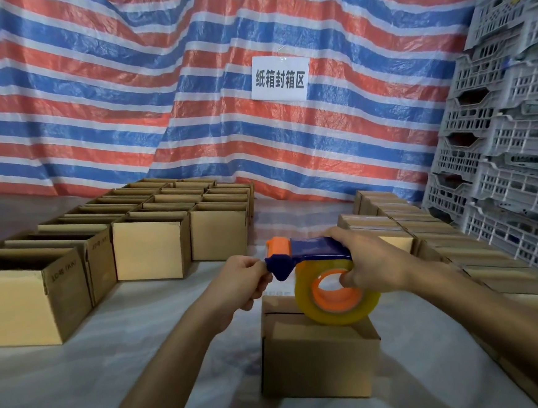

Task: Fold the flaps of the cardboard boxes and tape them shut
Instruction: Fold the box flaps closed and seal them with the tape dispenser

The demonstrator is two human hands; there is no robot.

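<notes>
Head view, down onto table (128,359). Grips dispenser (300,256) in right hand (372,260), palm over the blue body, fingers hooked into the orange core of the roll (337,308). Long axis lying left to right, orange head pointing left, roll at the right end. Pinches at the blue nose with left hand (245,283), just left of it. Hangs over box (318,357), flaps folded flat; cannot tell if roll touches it. Bare table left of and before box; open boxes (30,296) far left, closed boxes (458,253) close on right, crates (498,153) behind those.
</notes>
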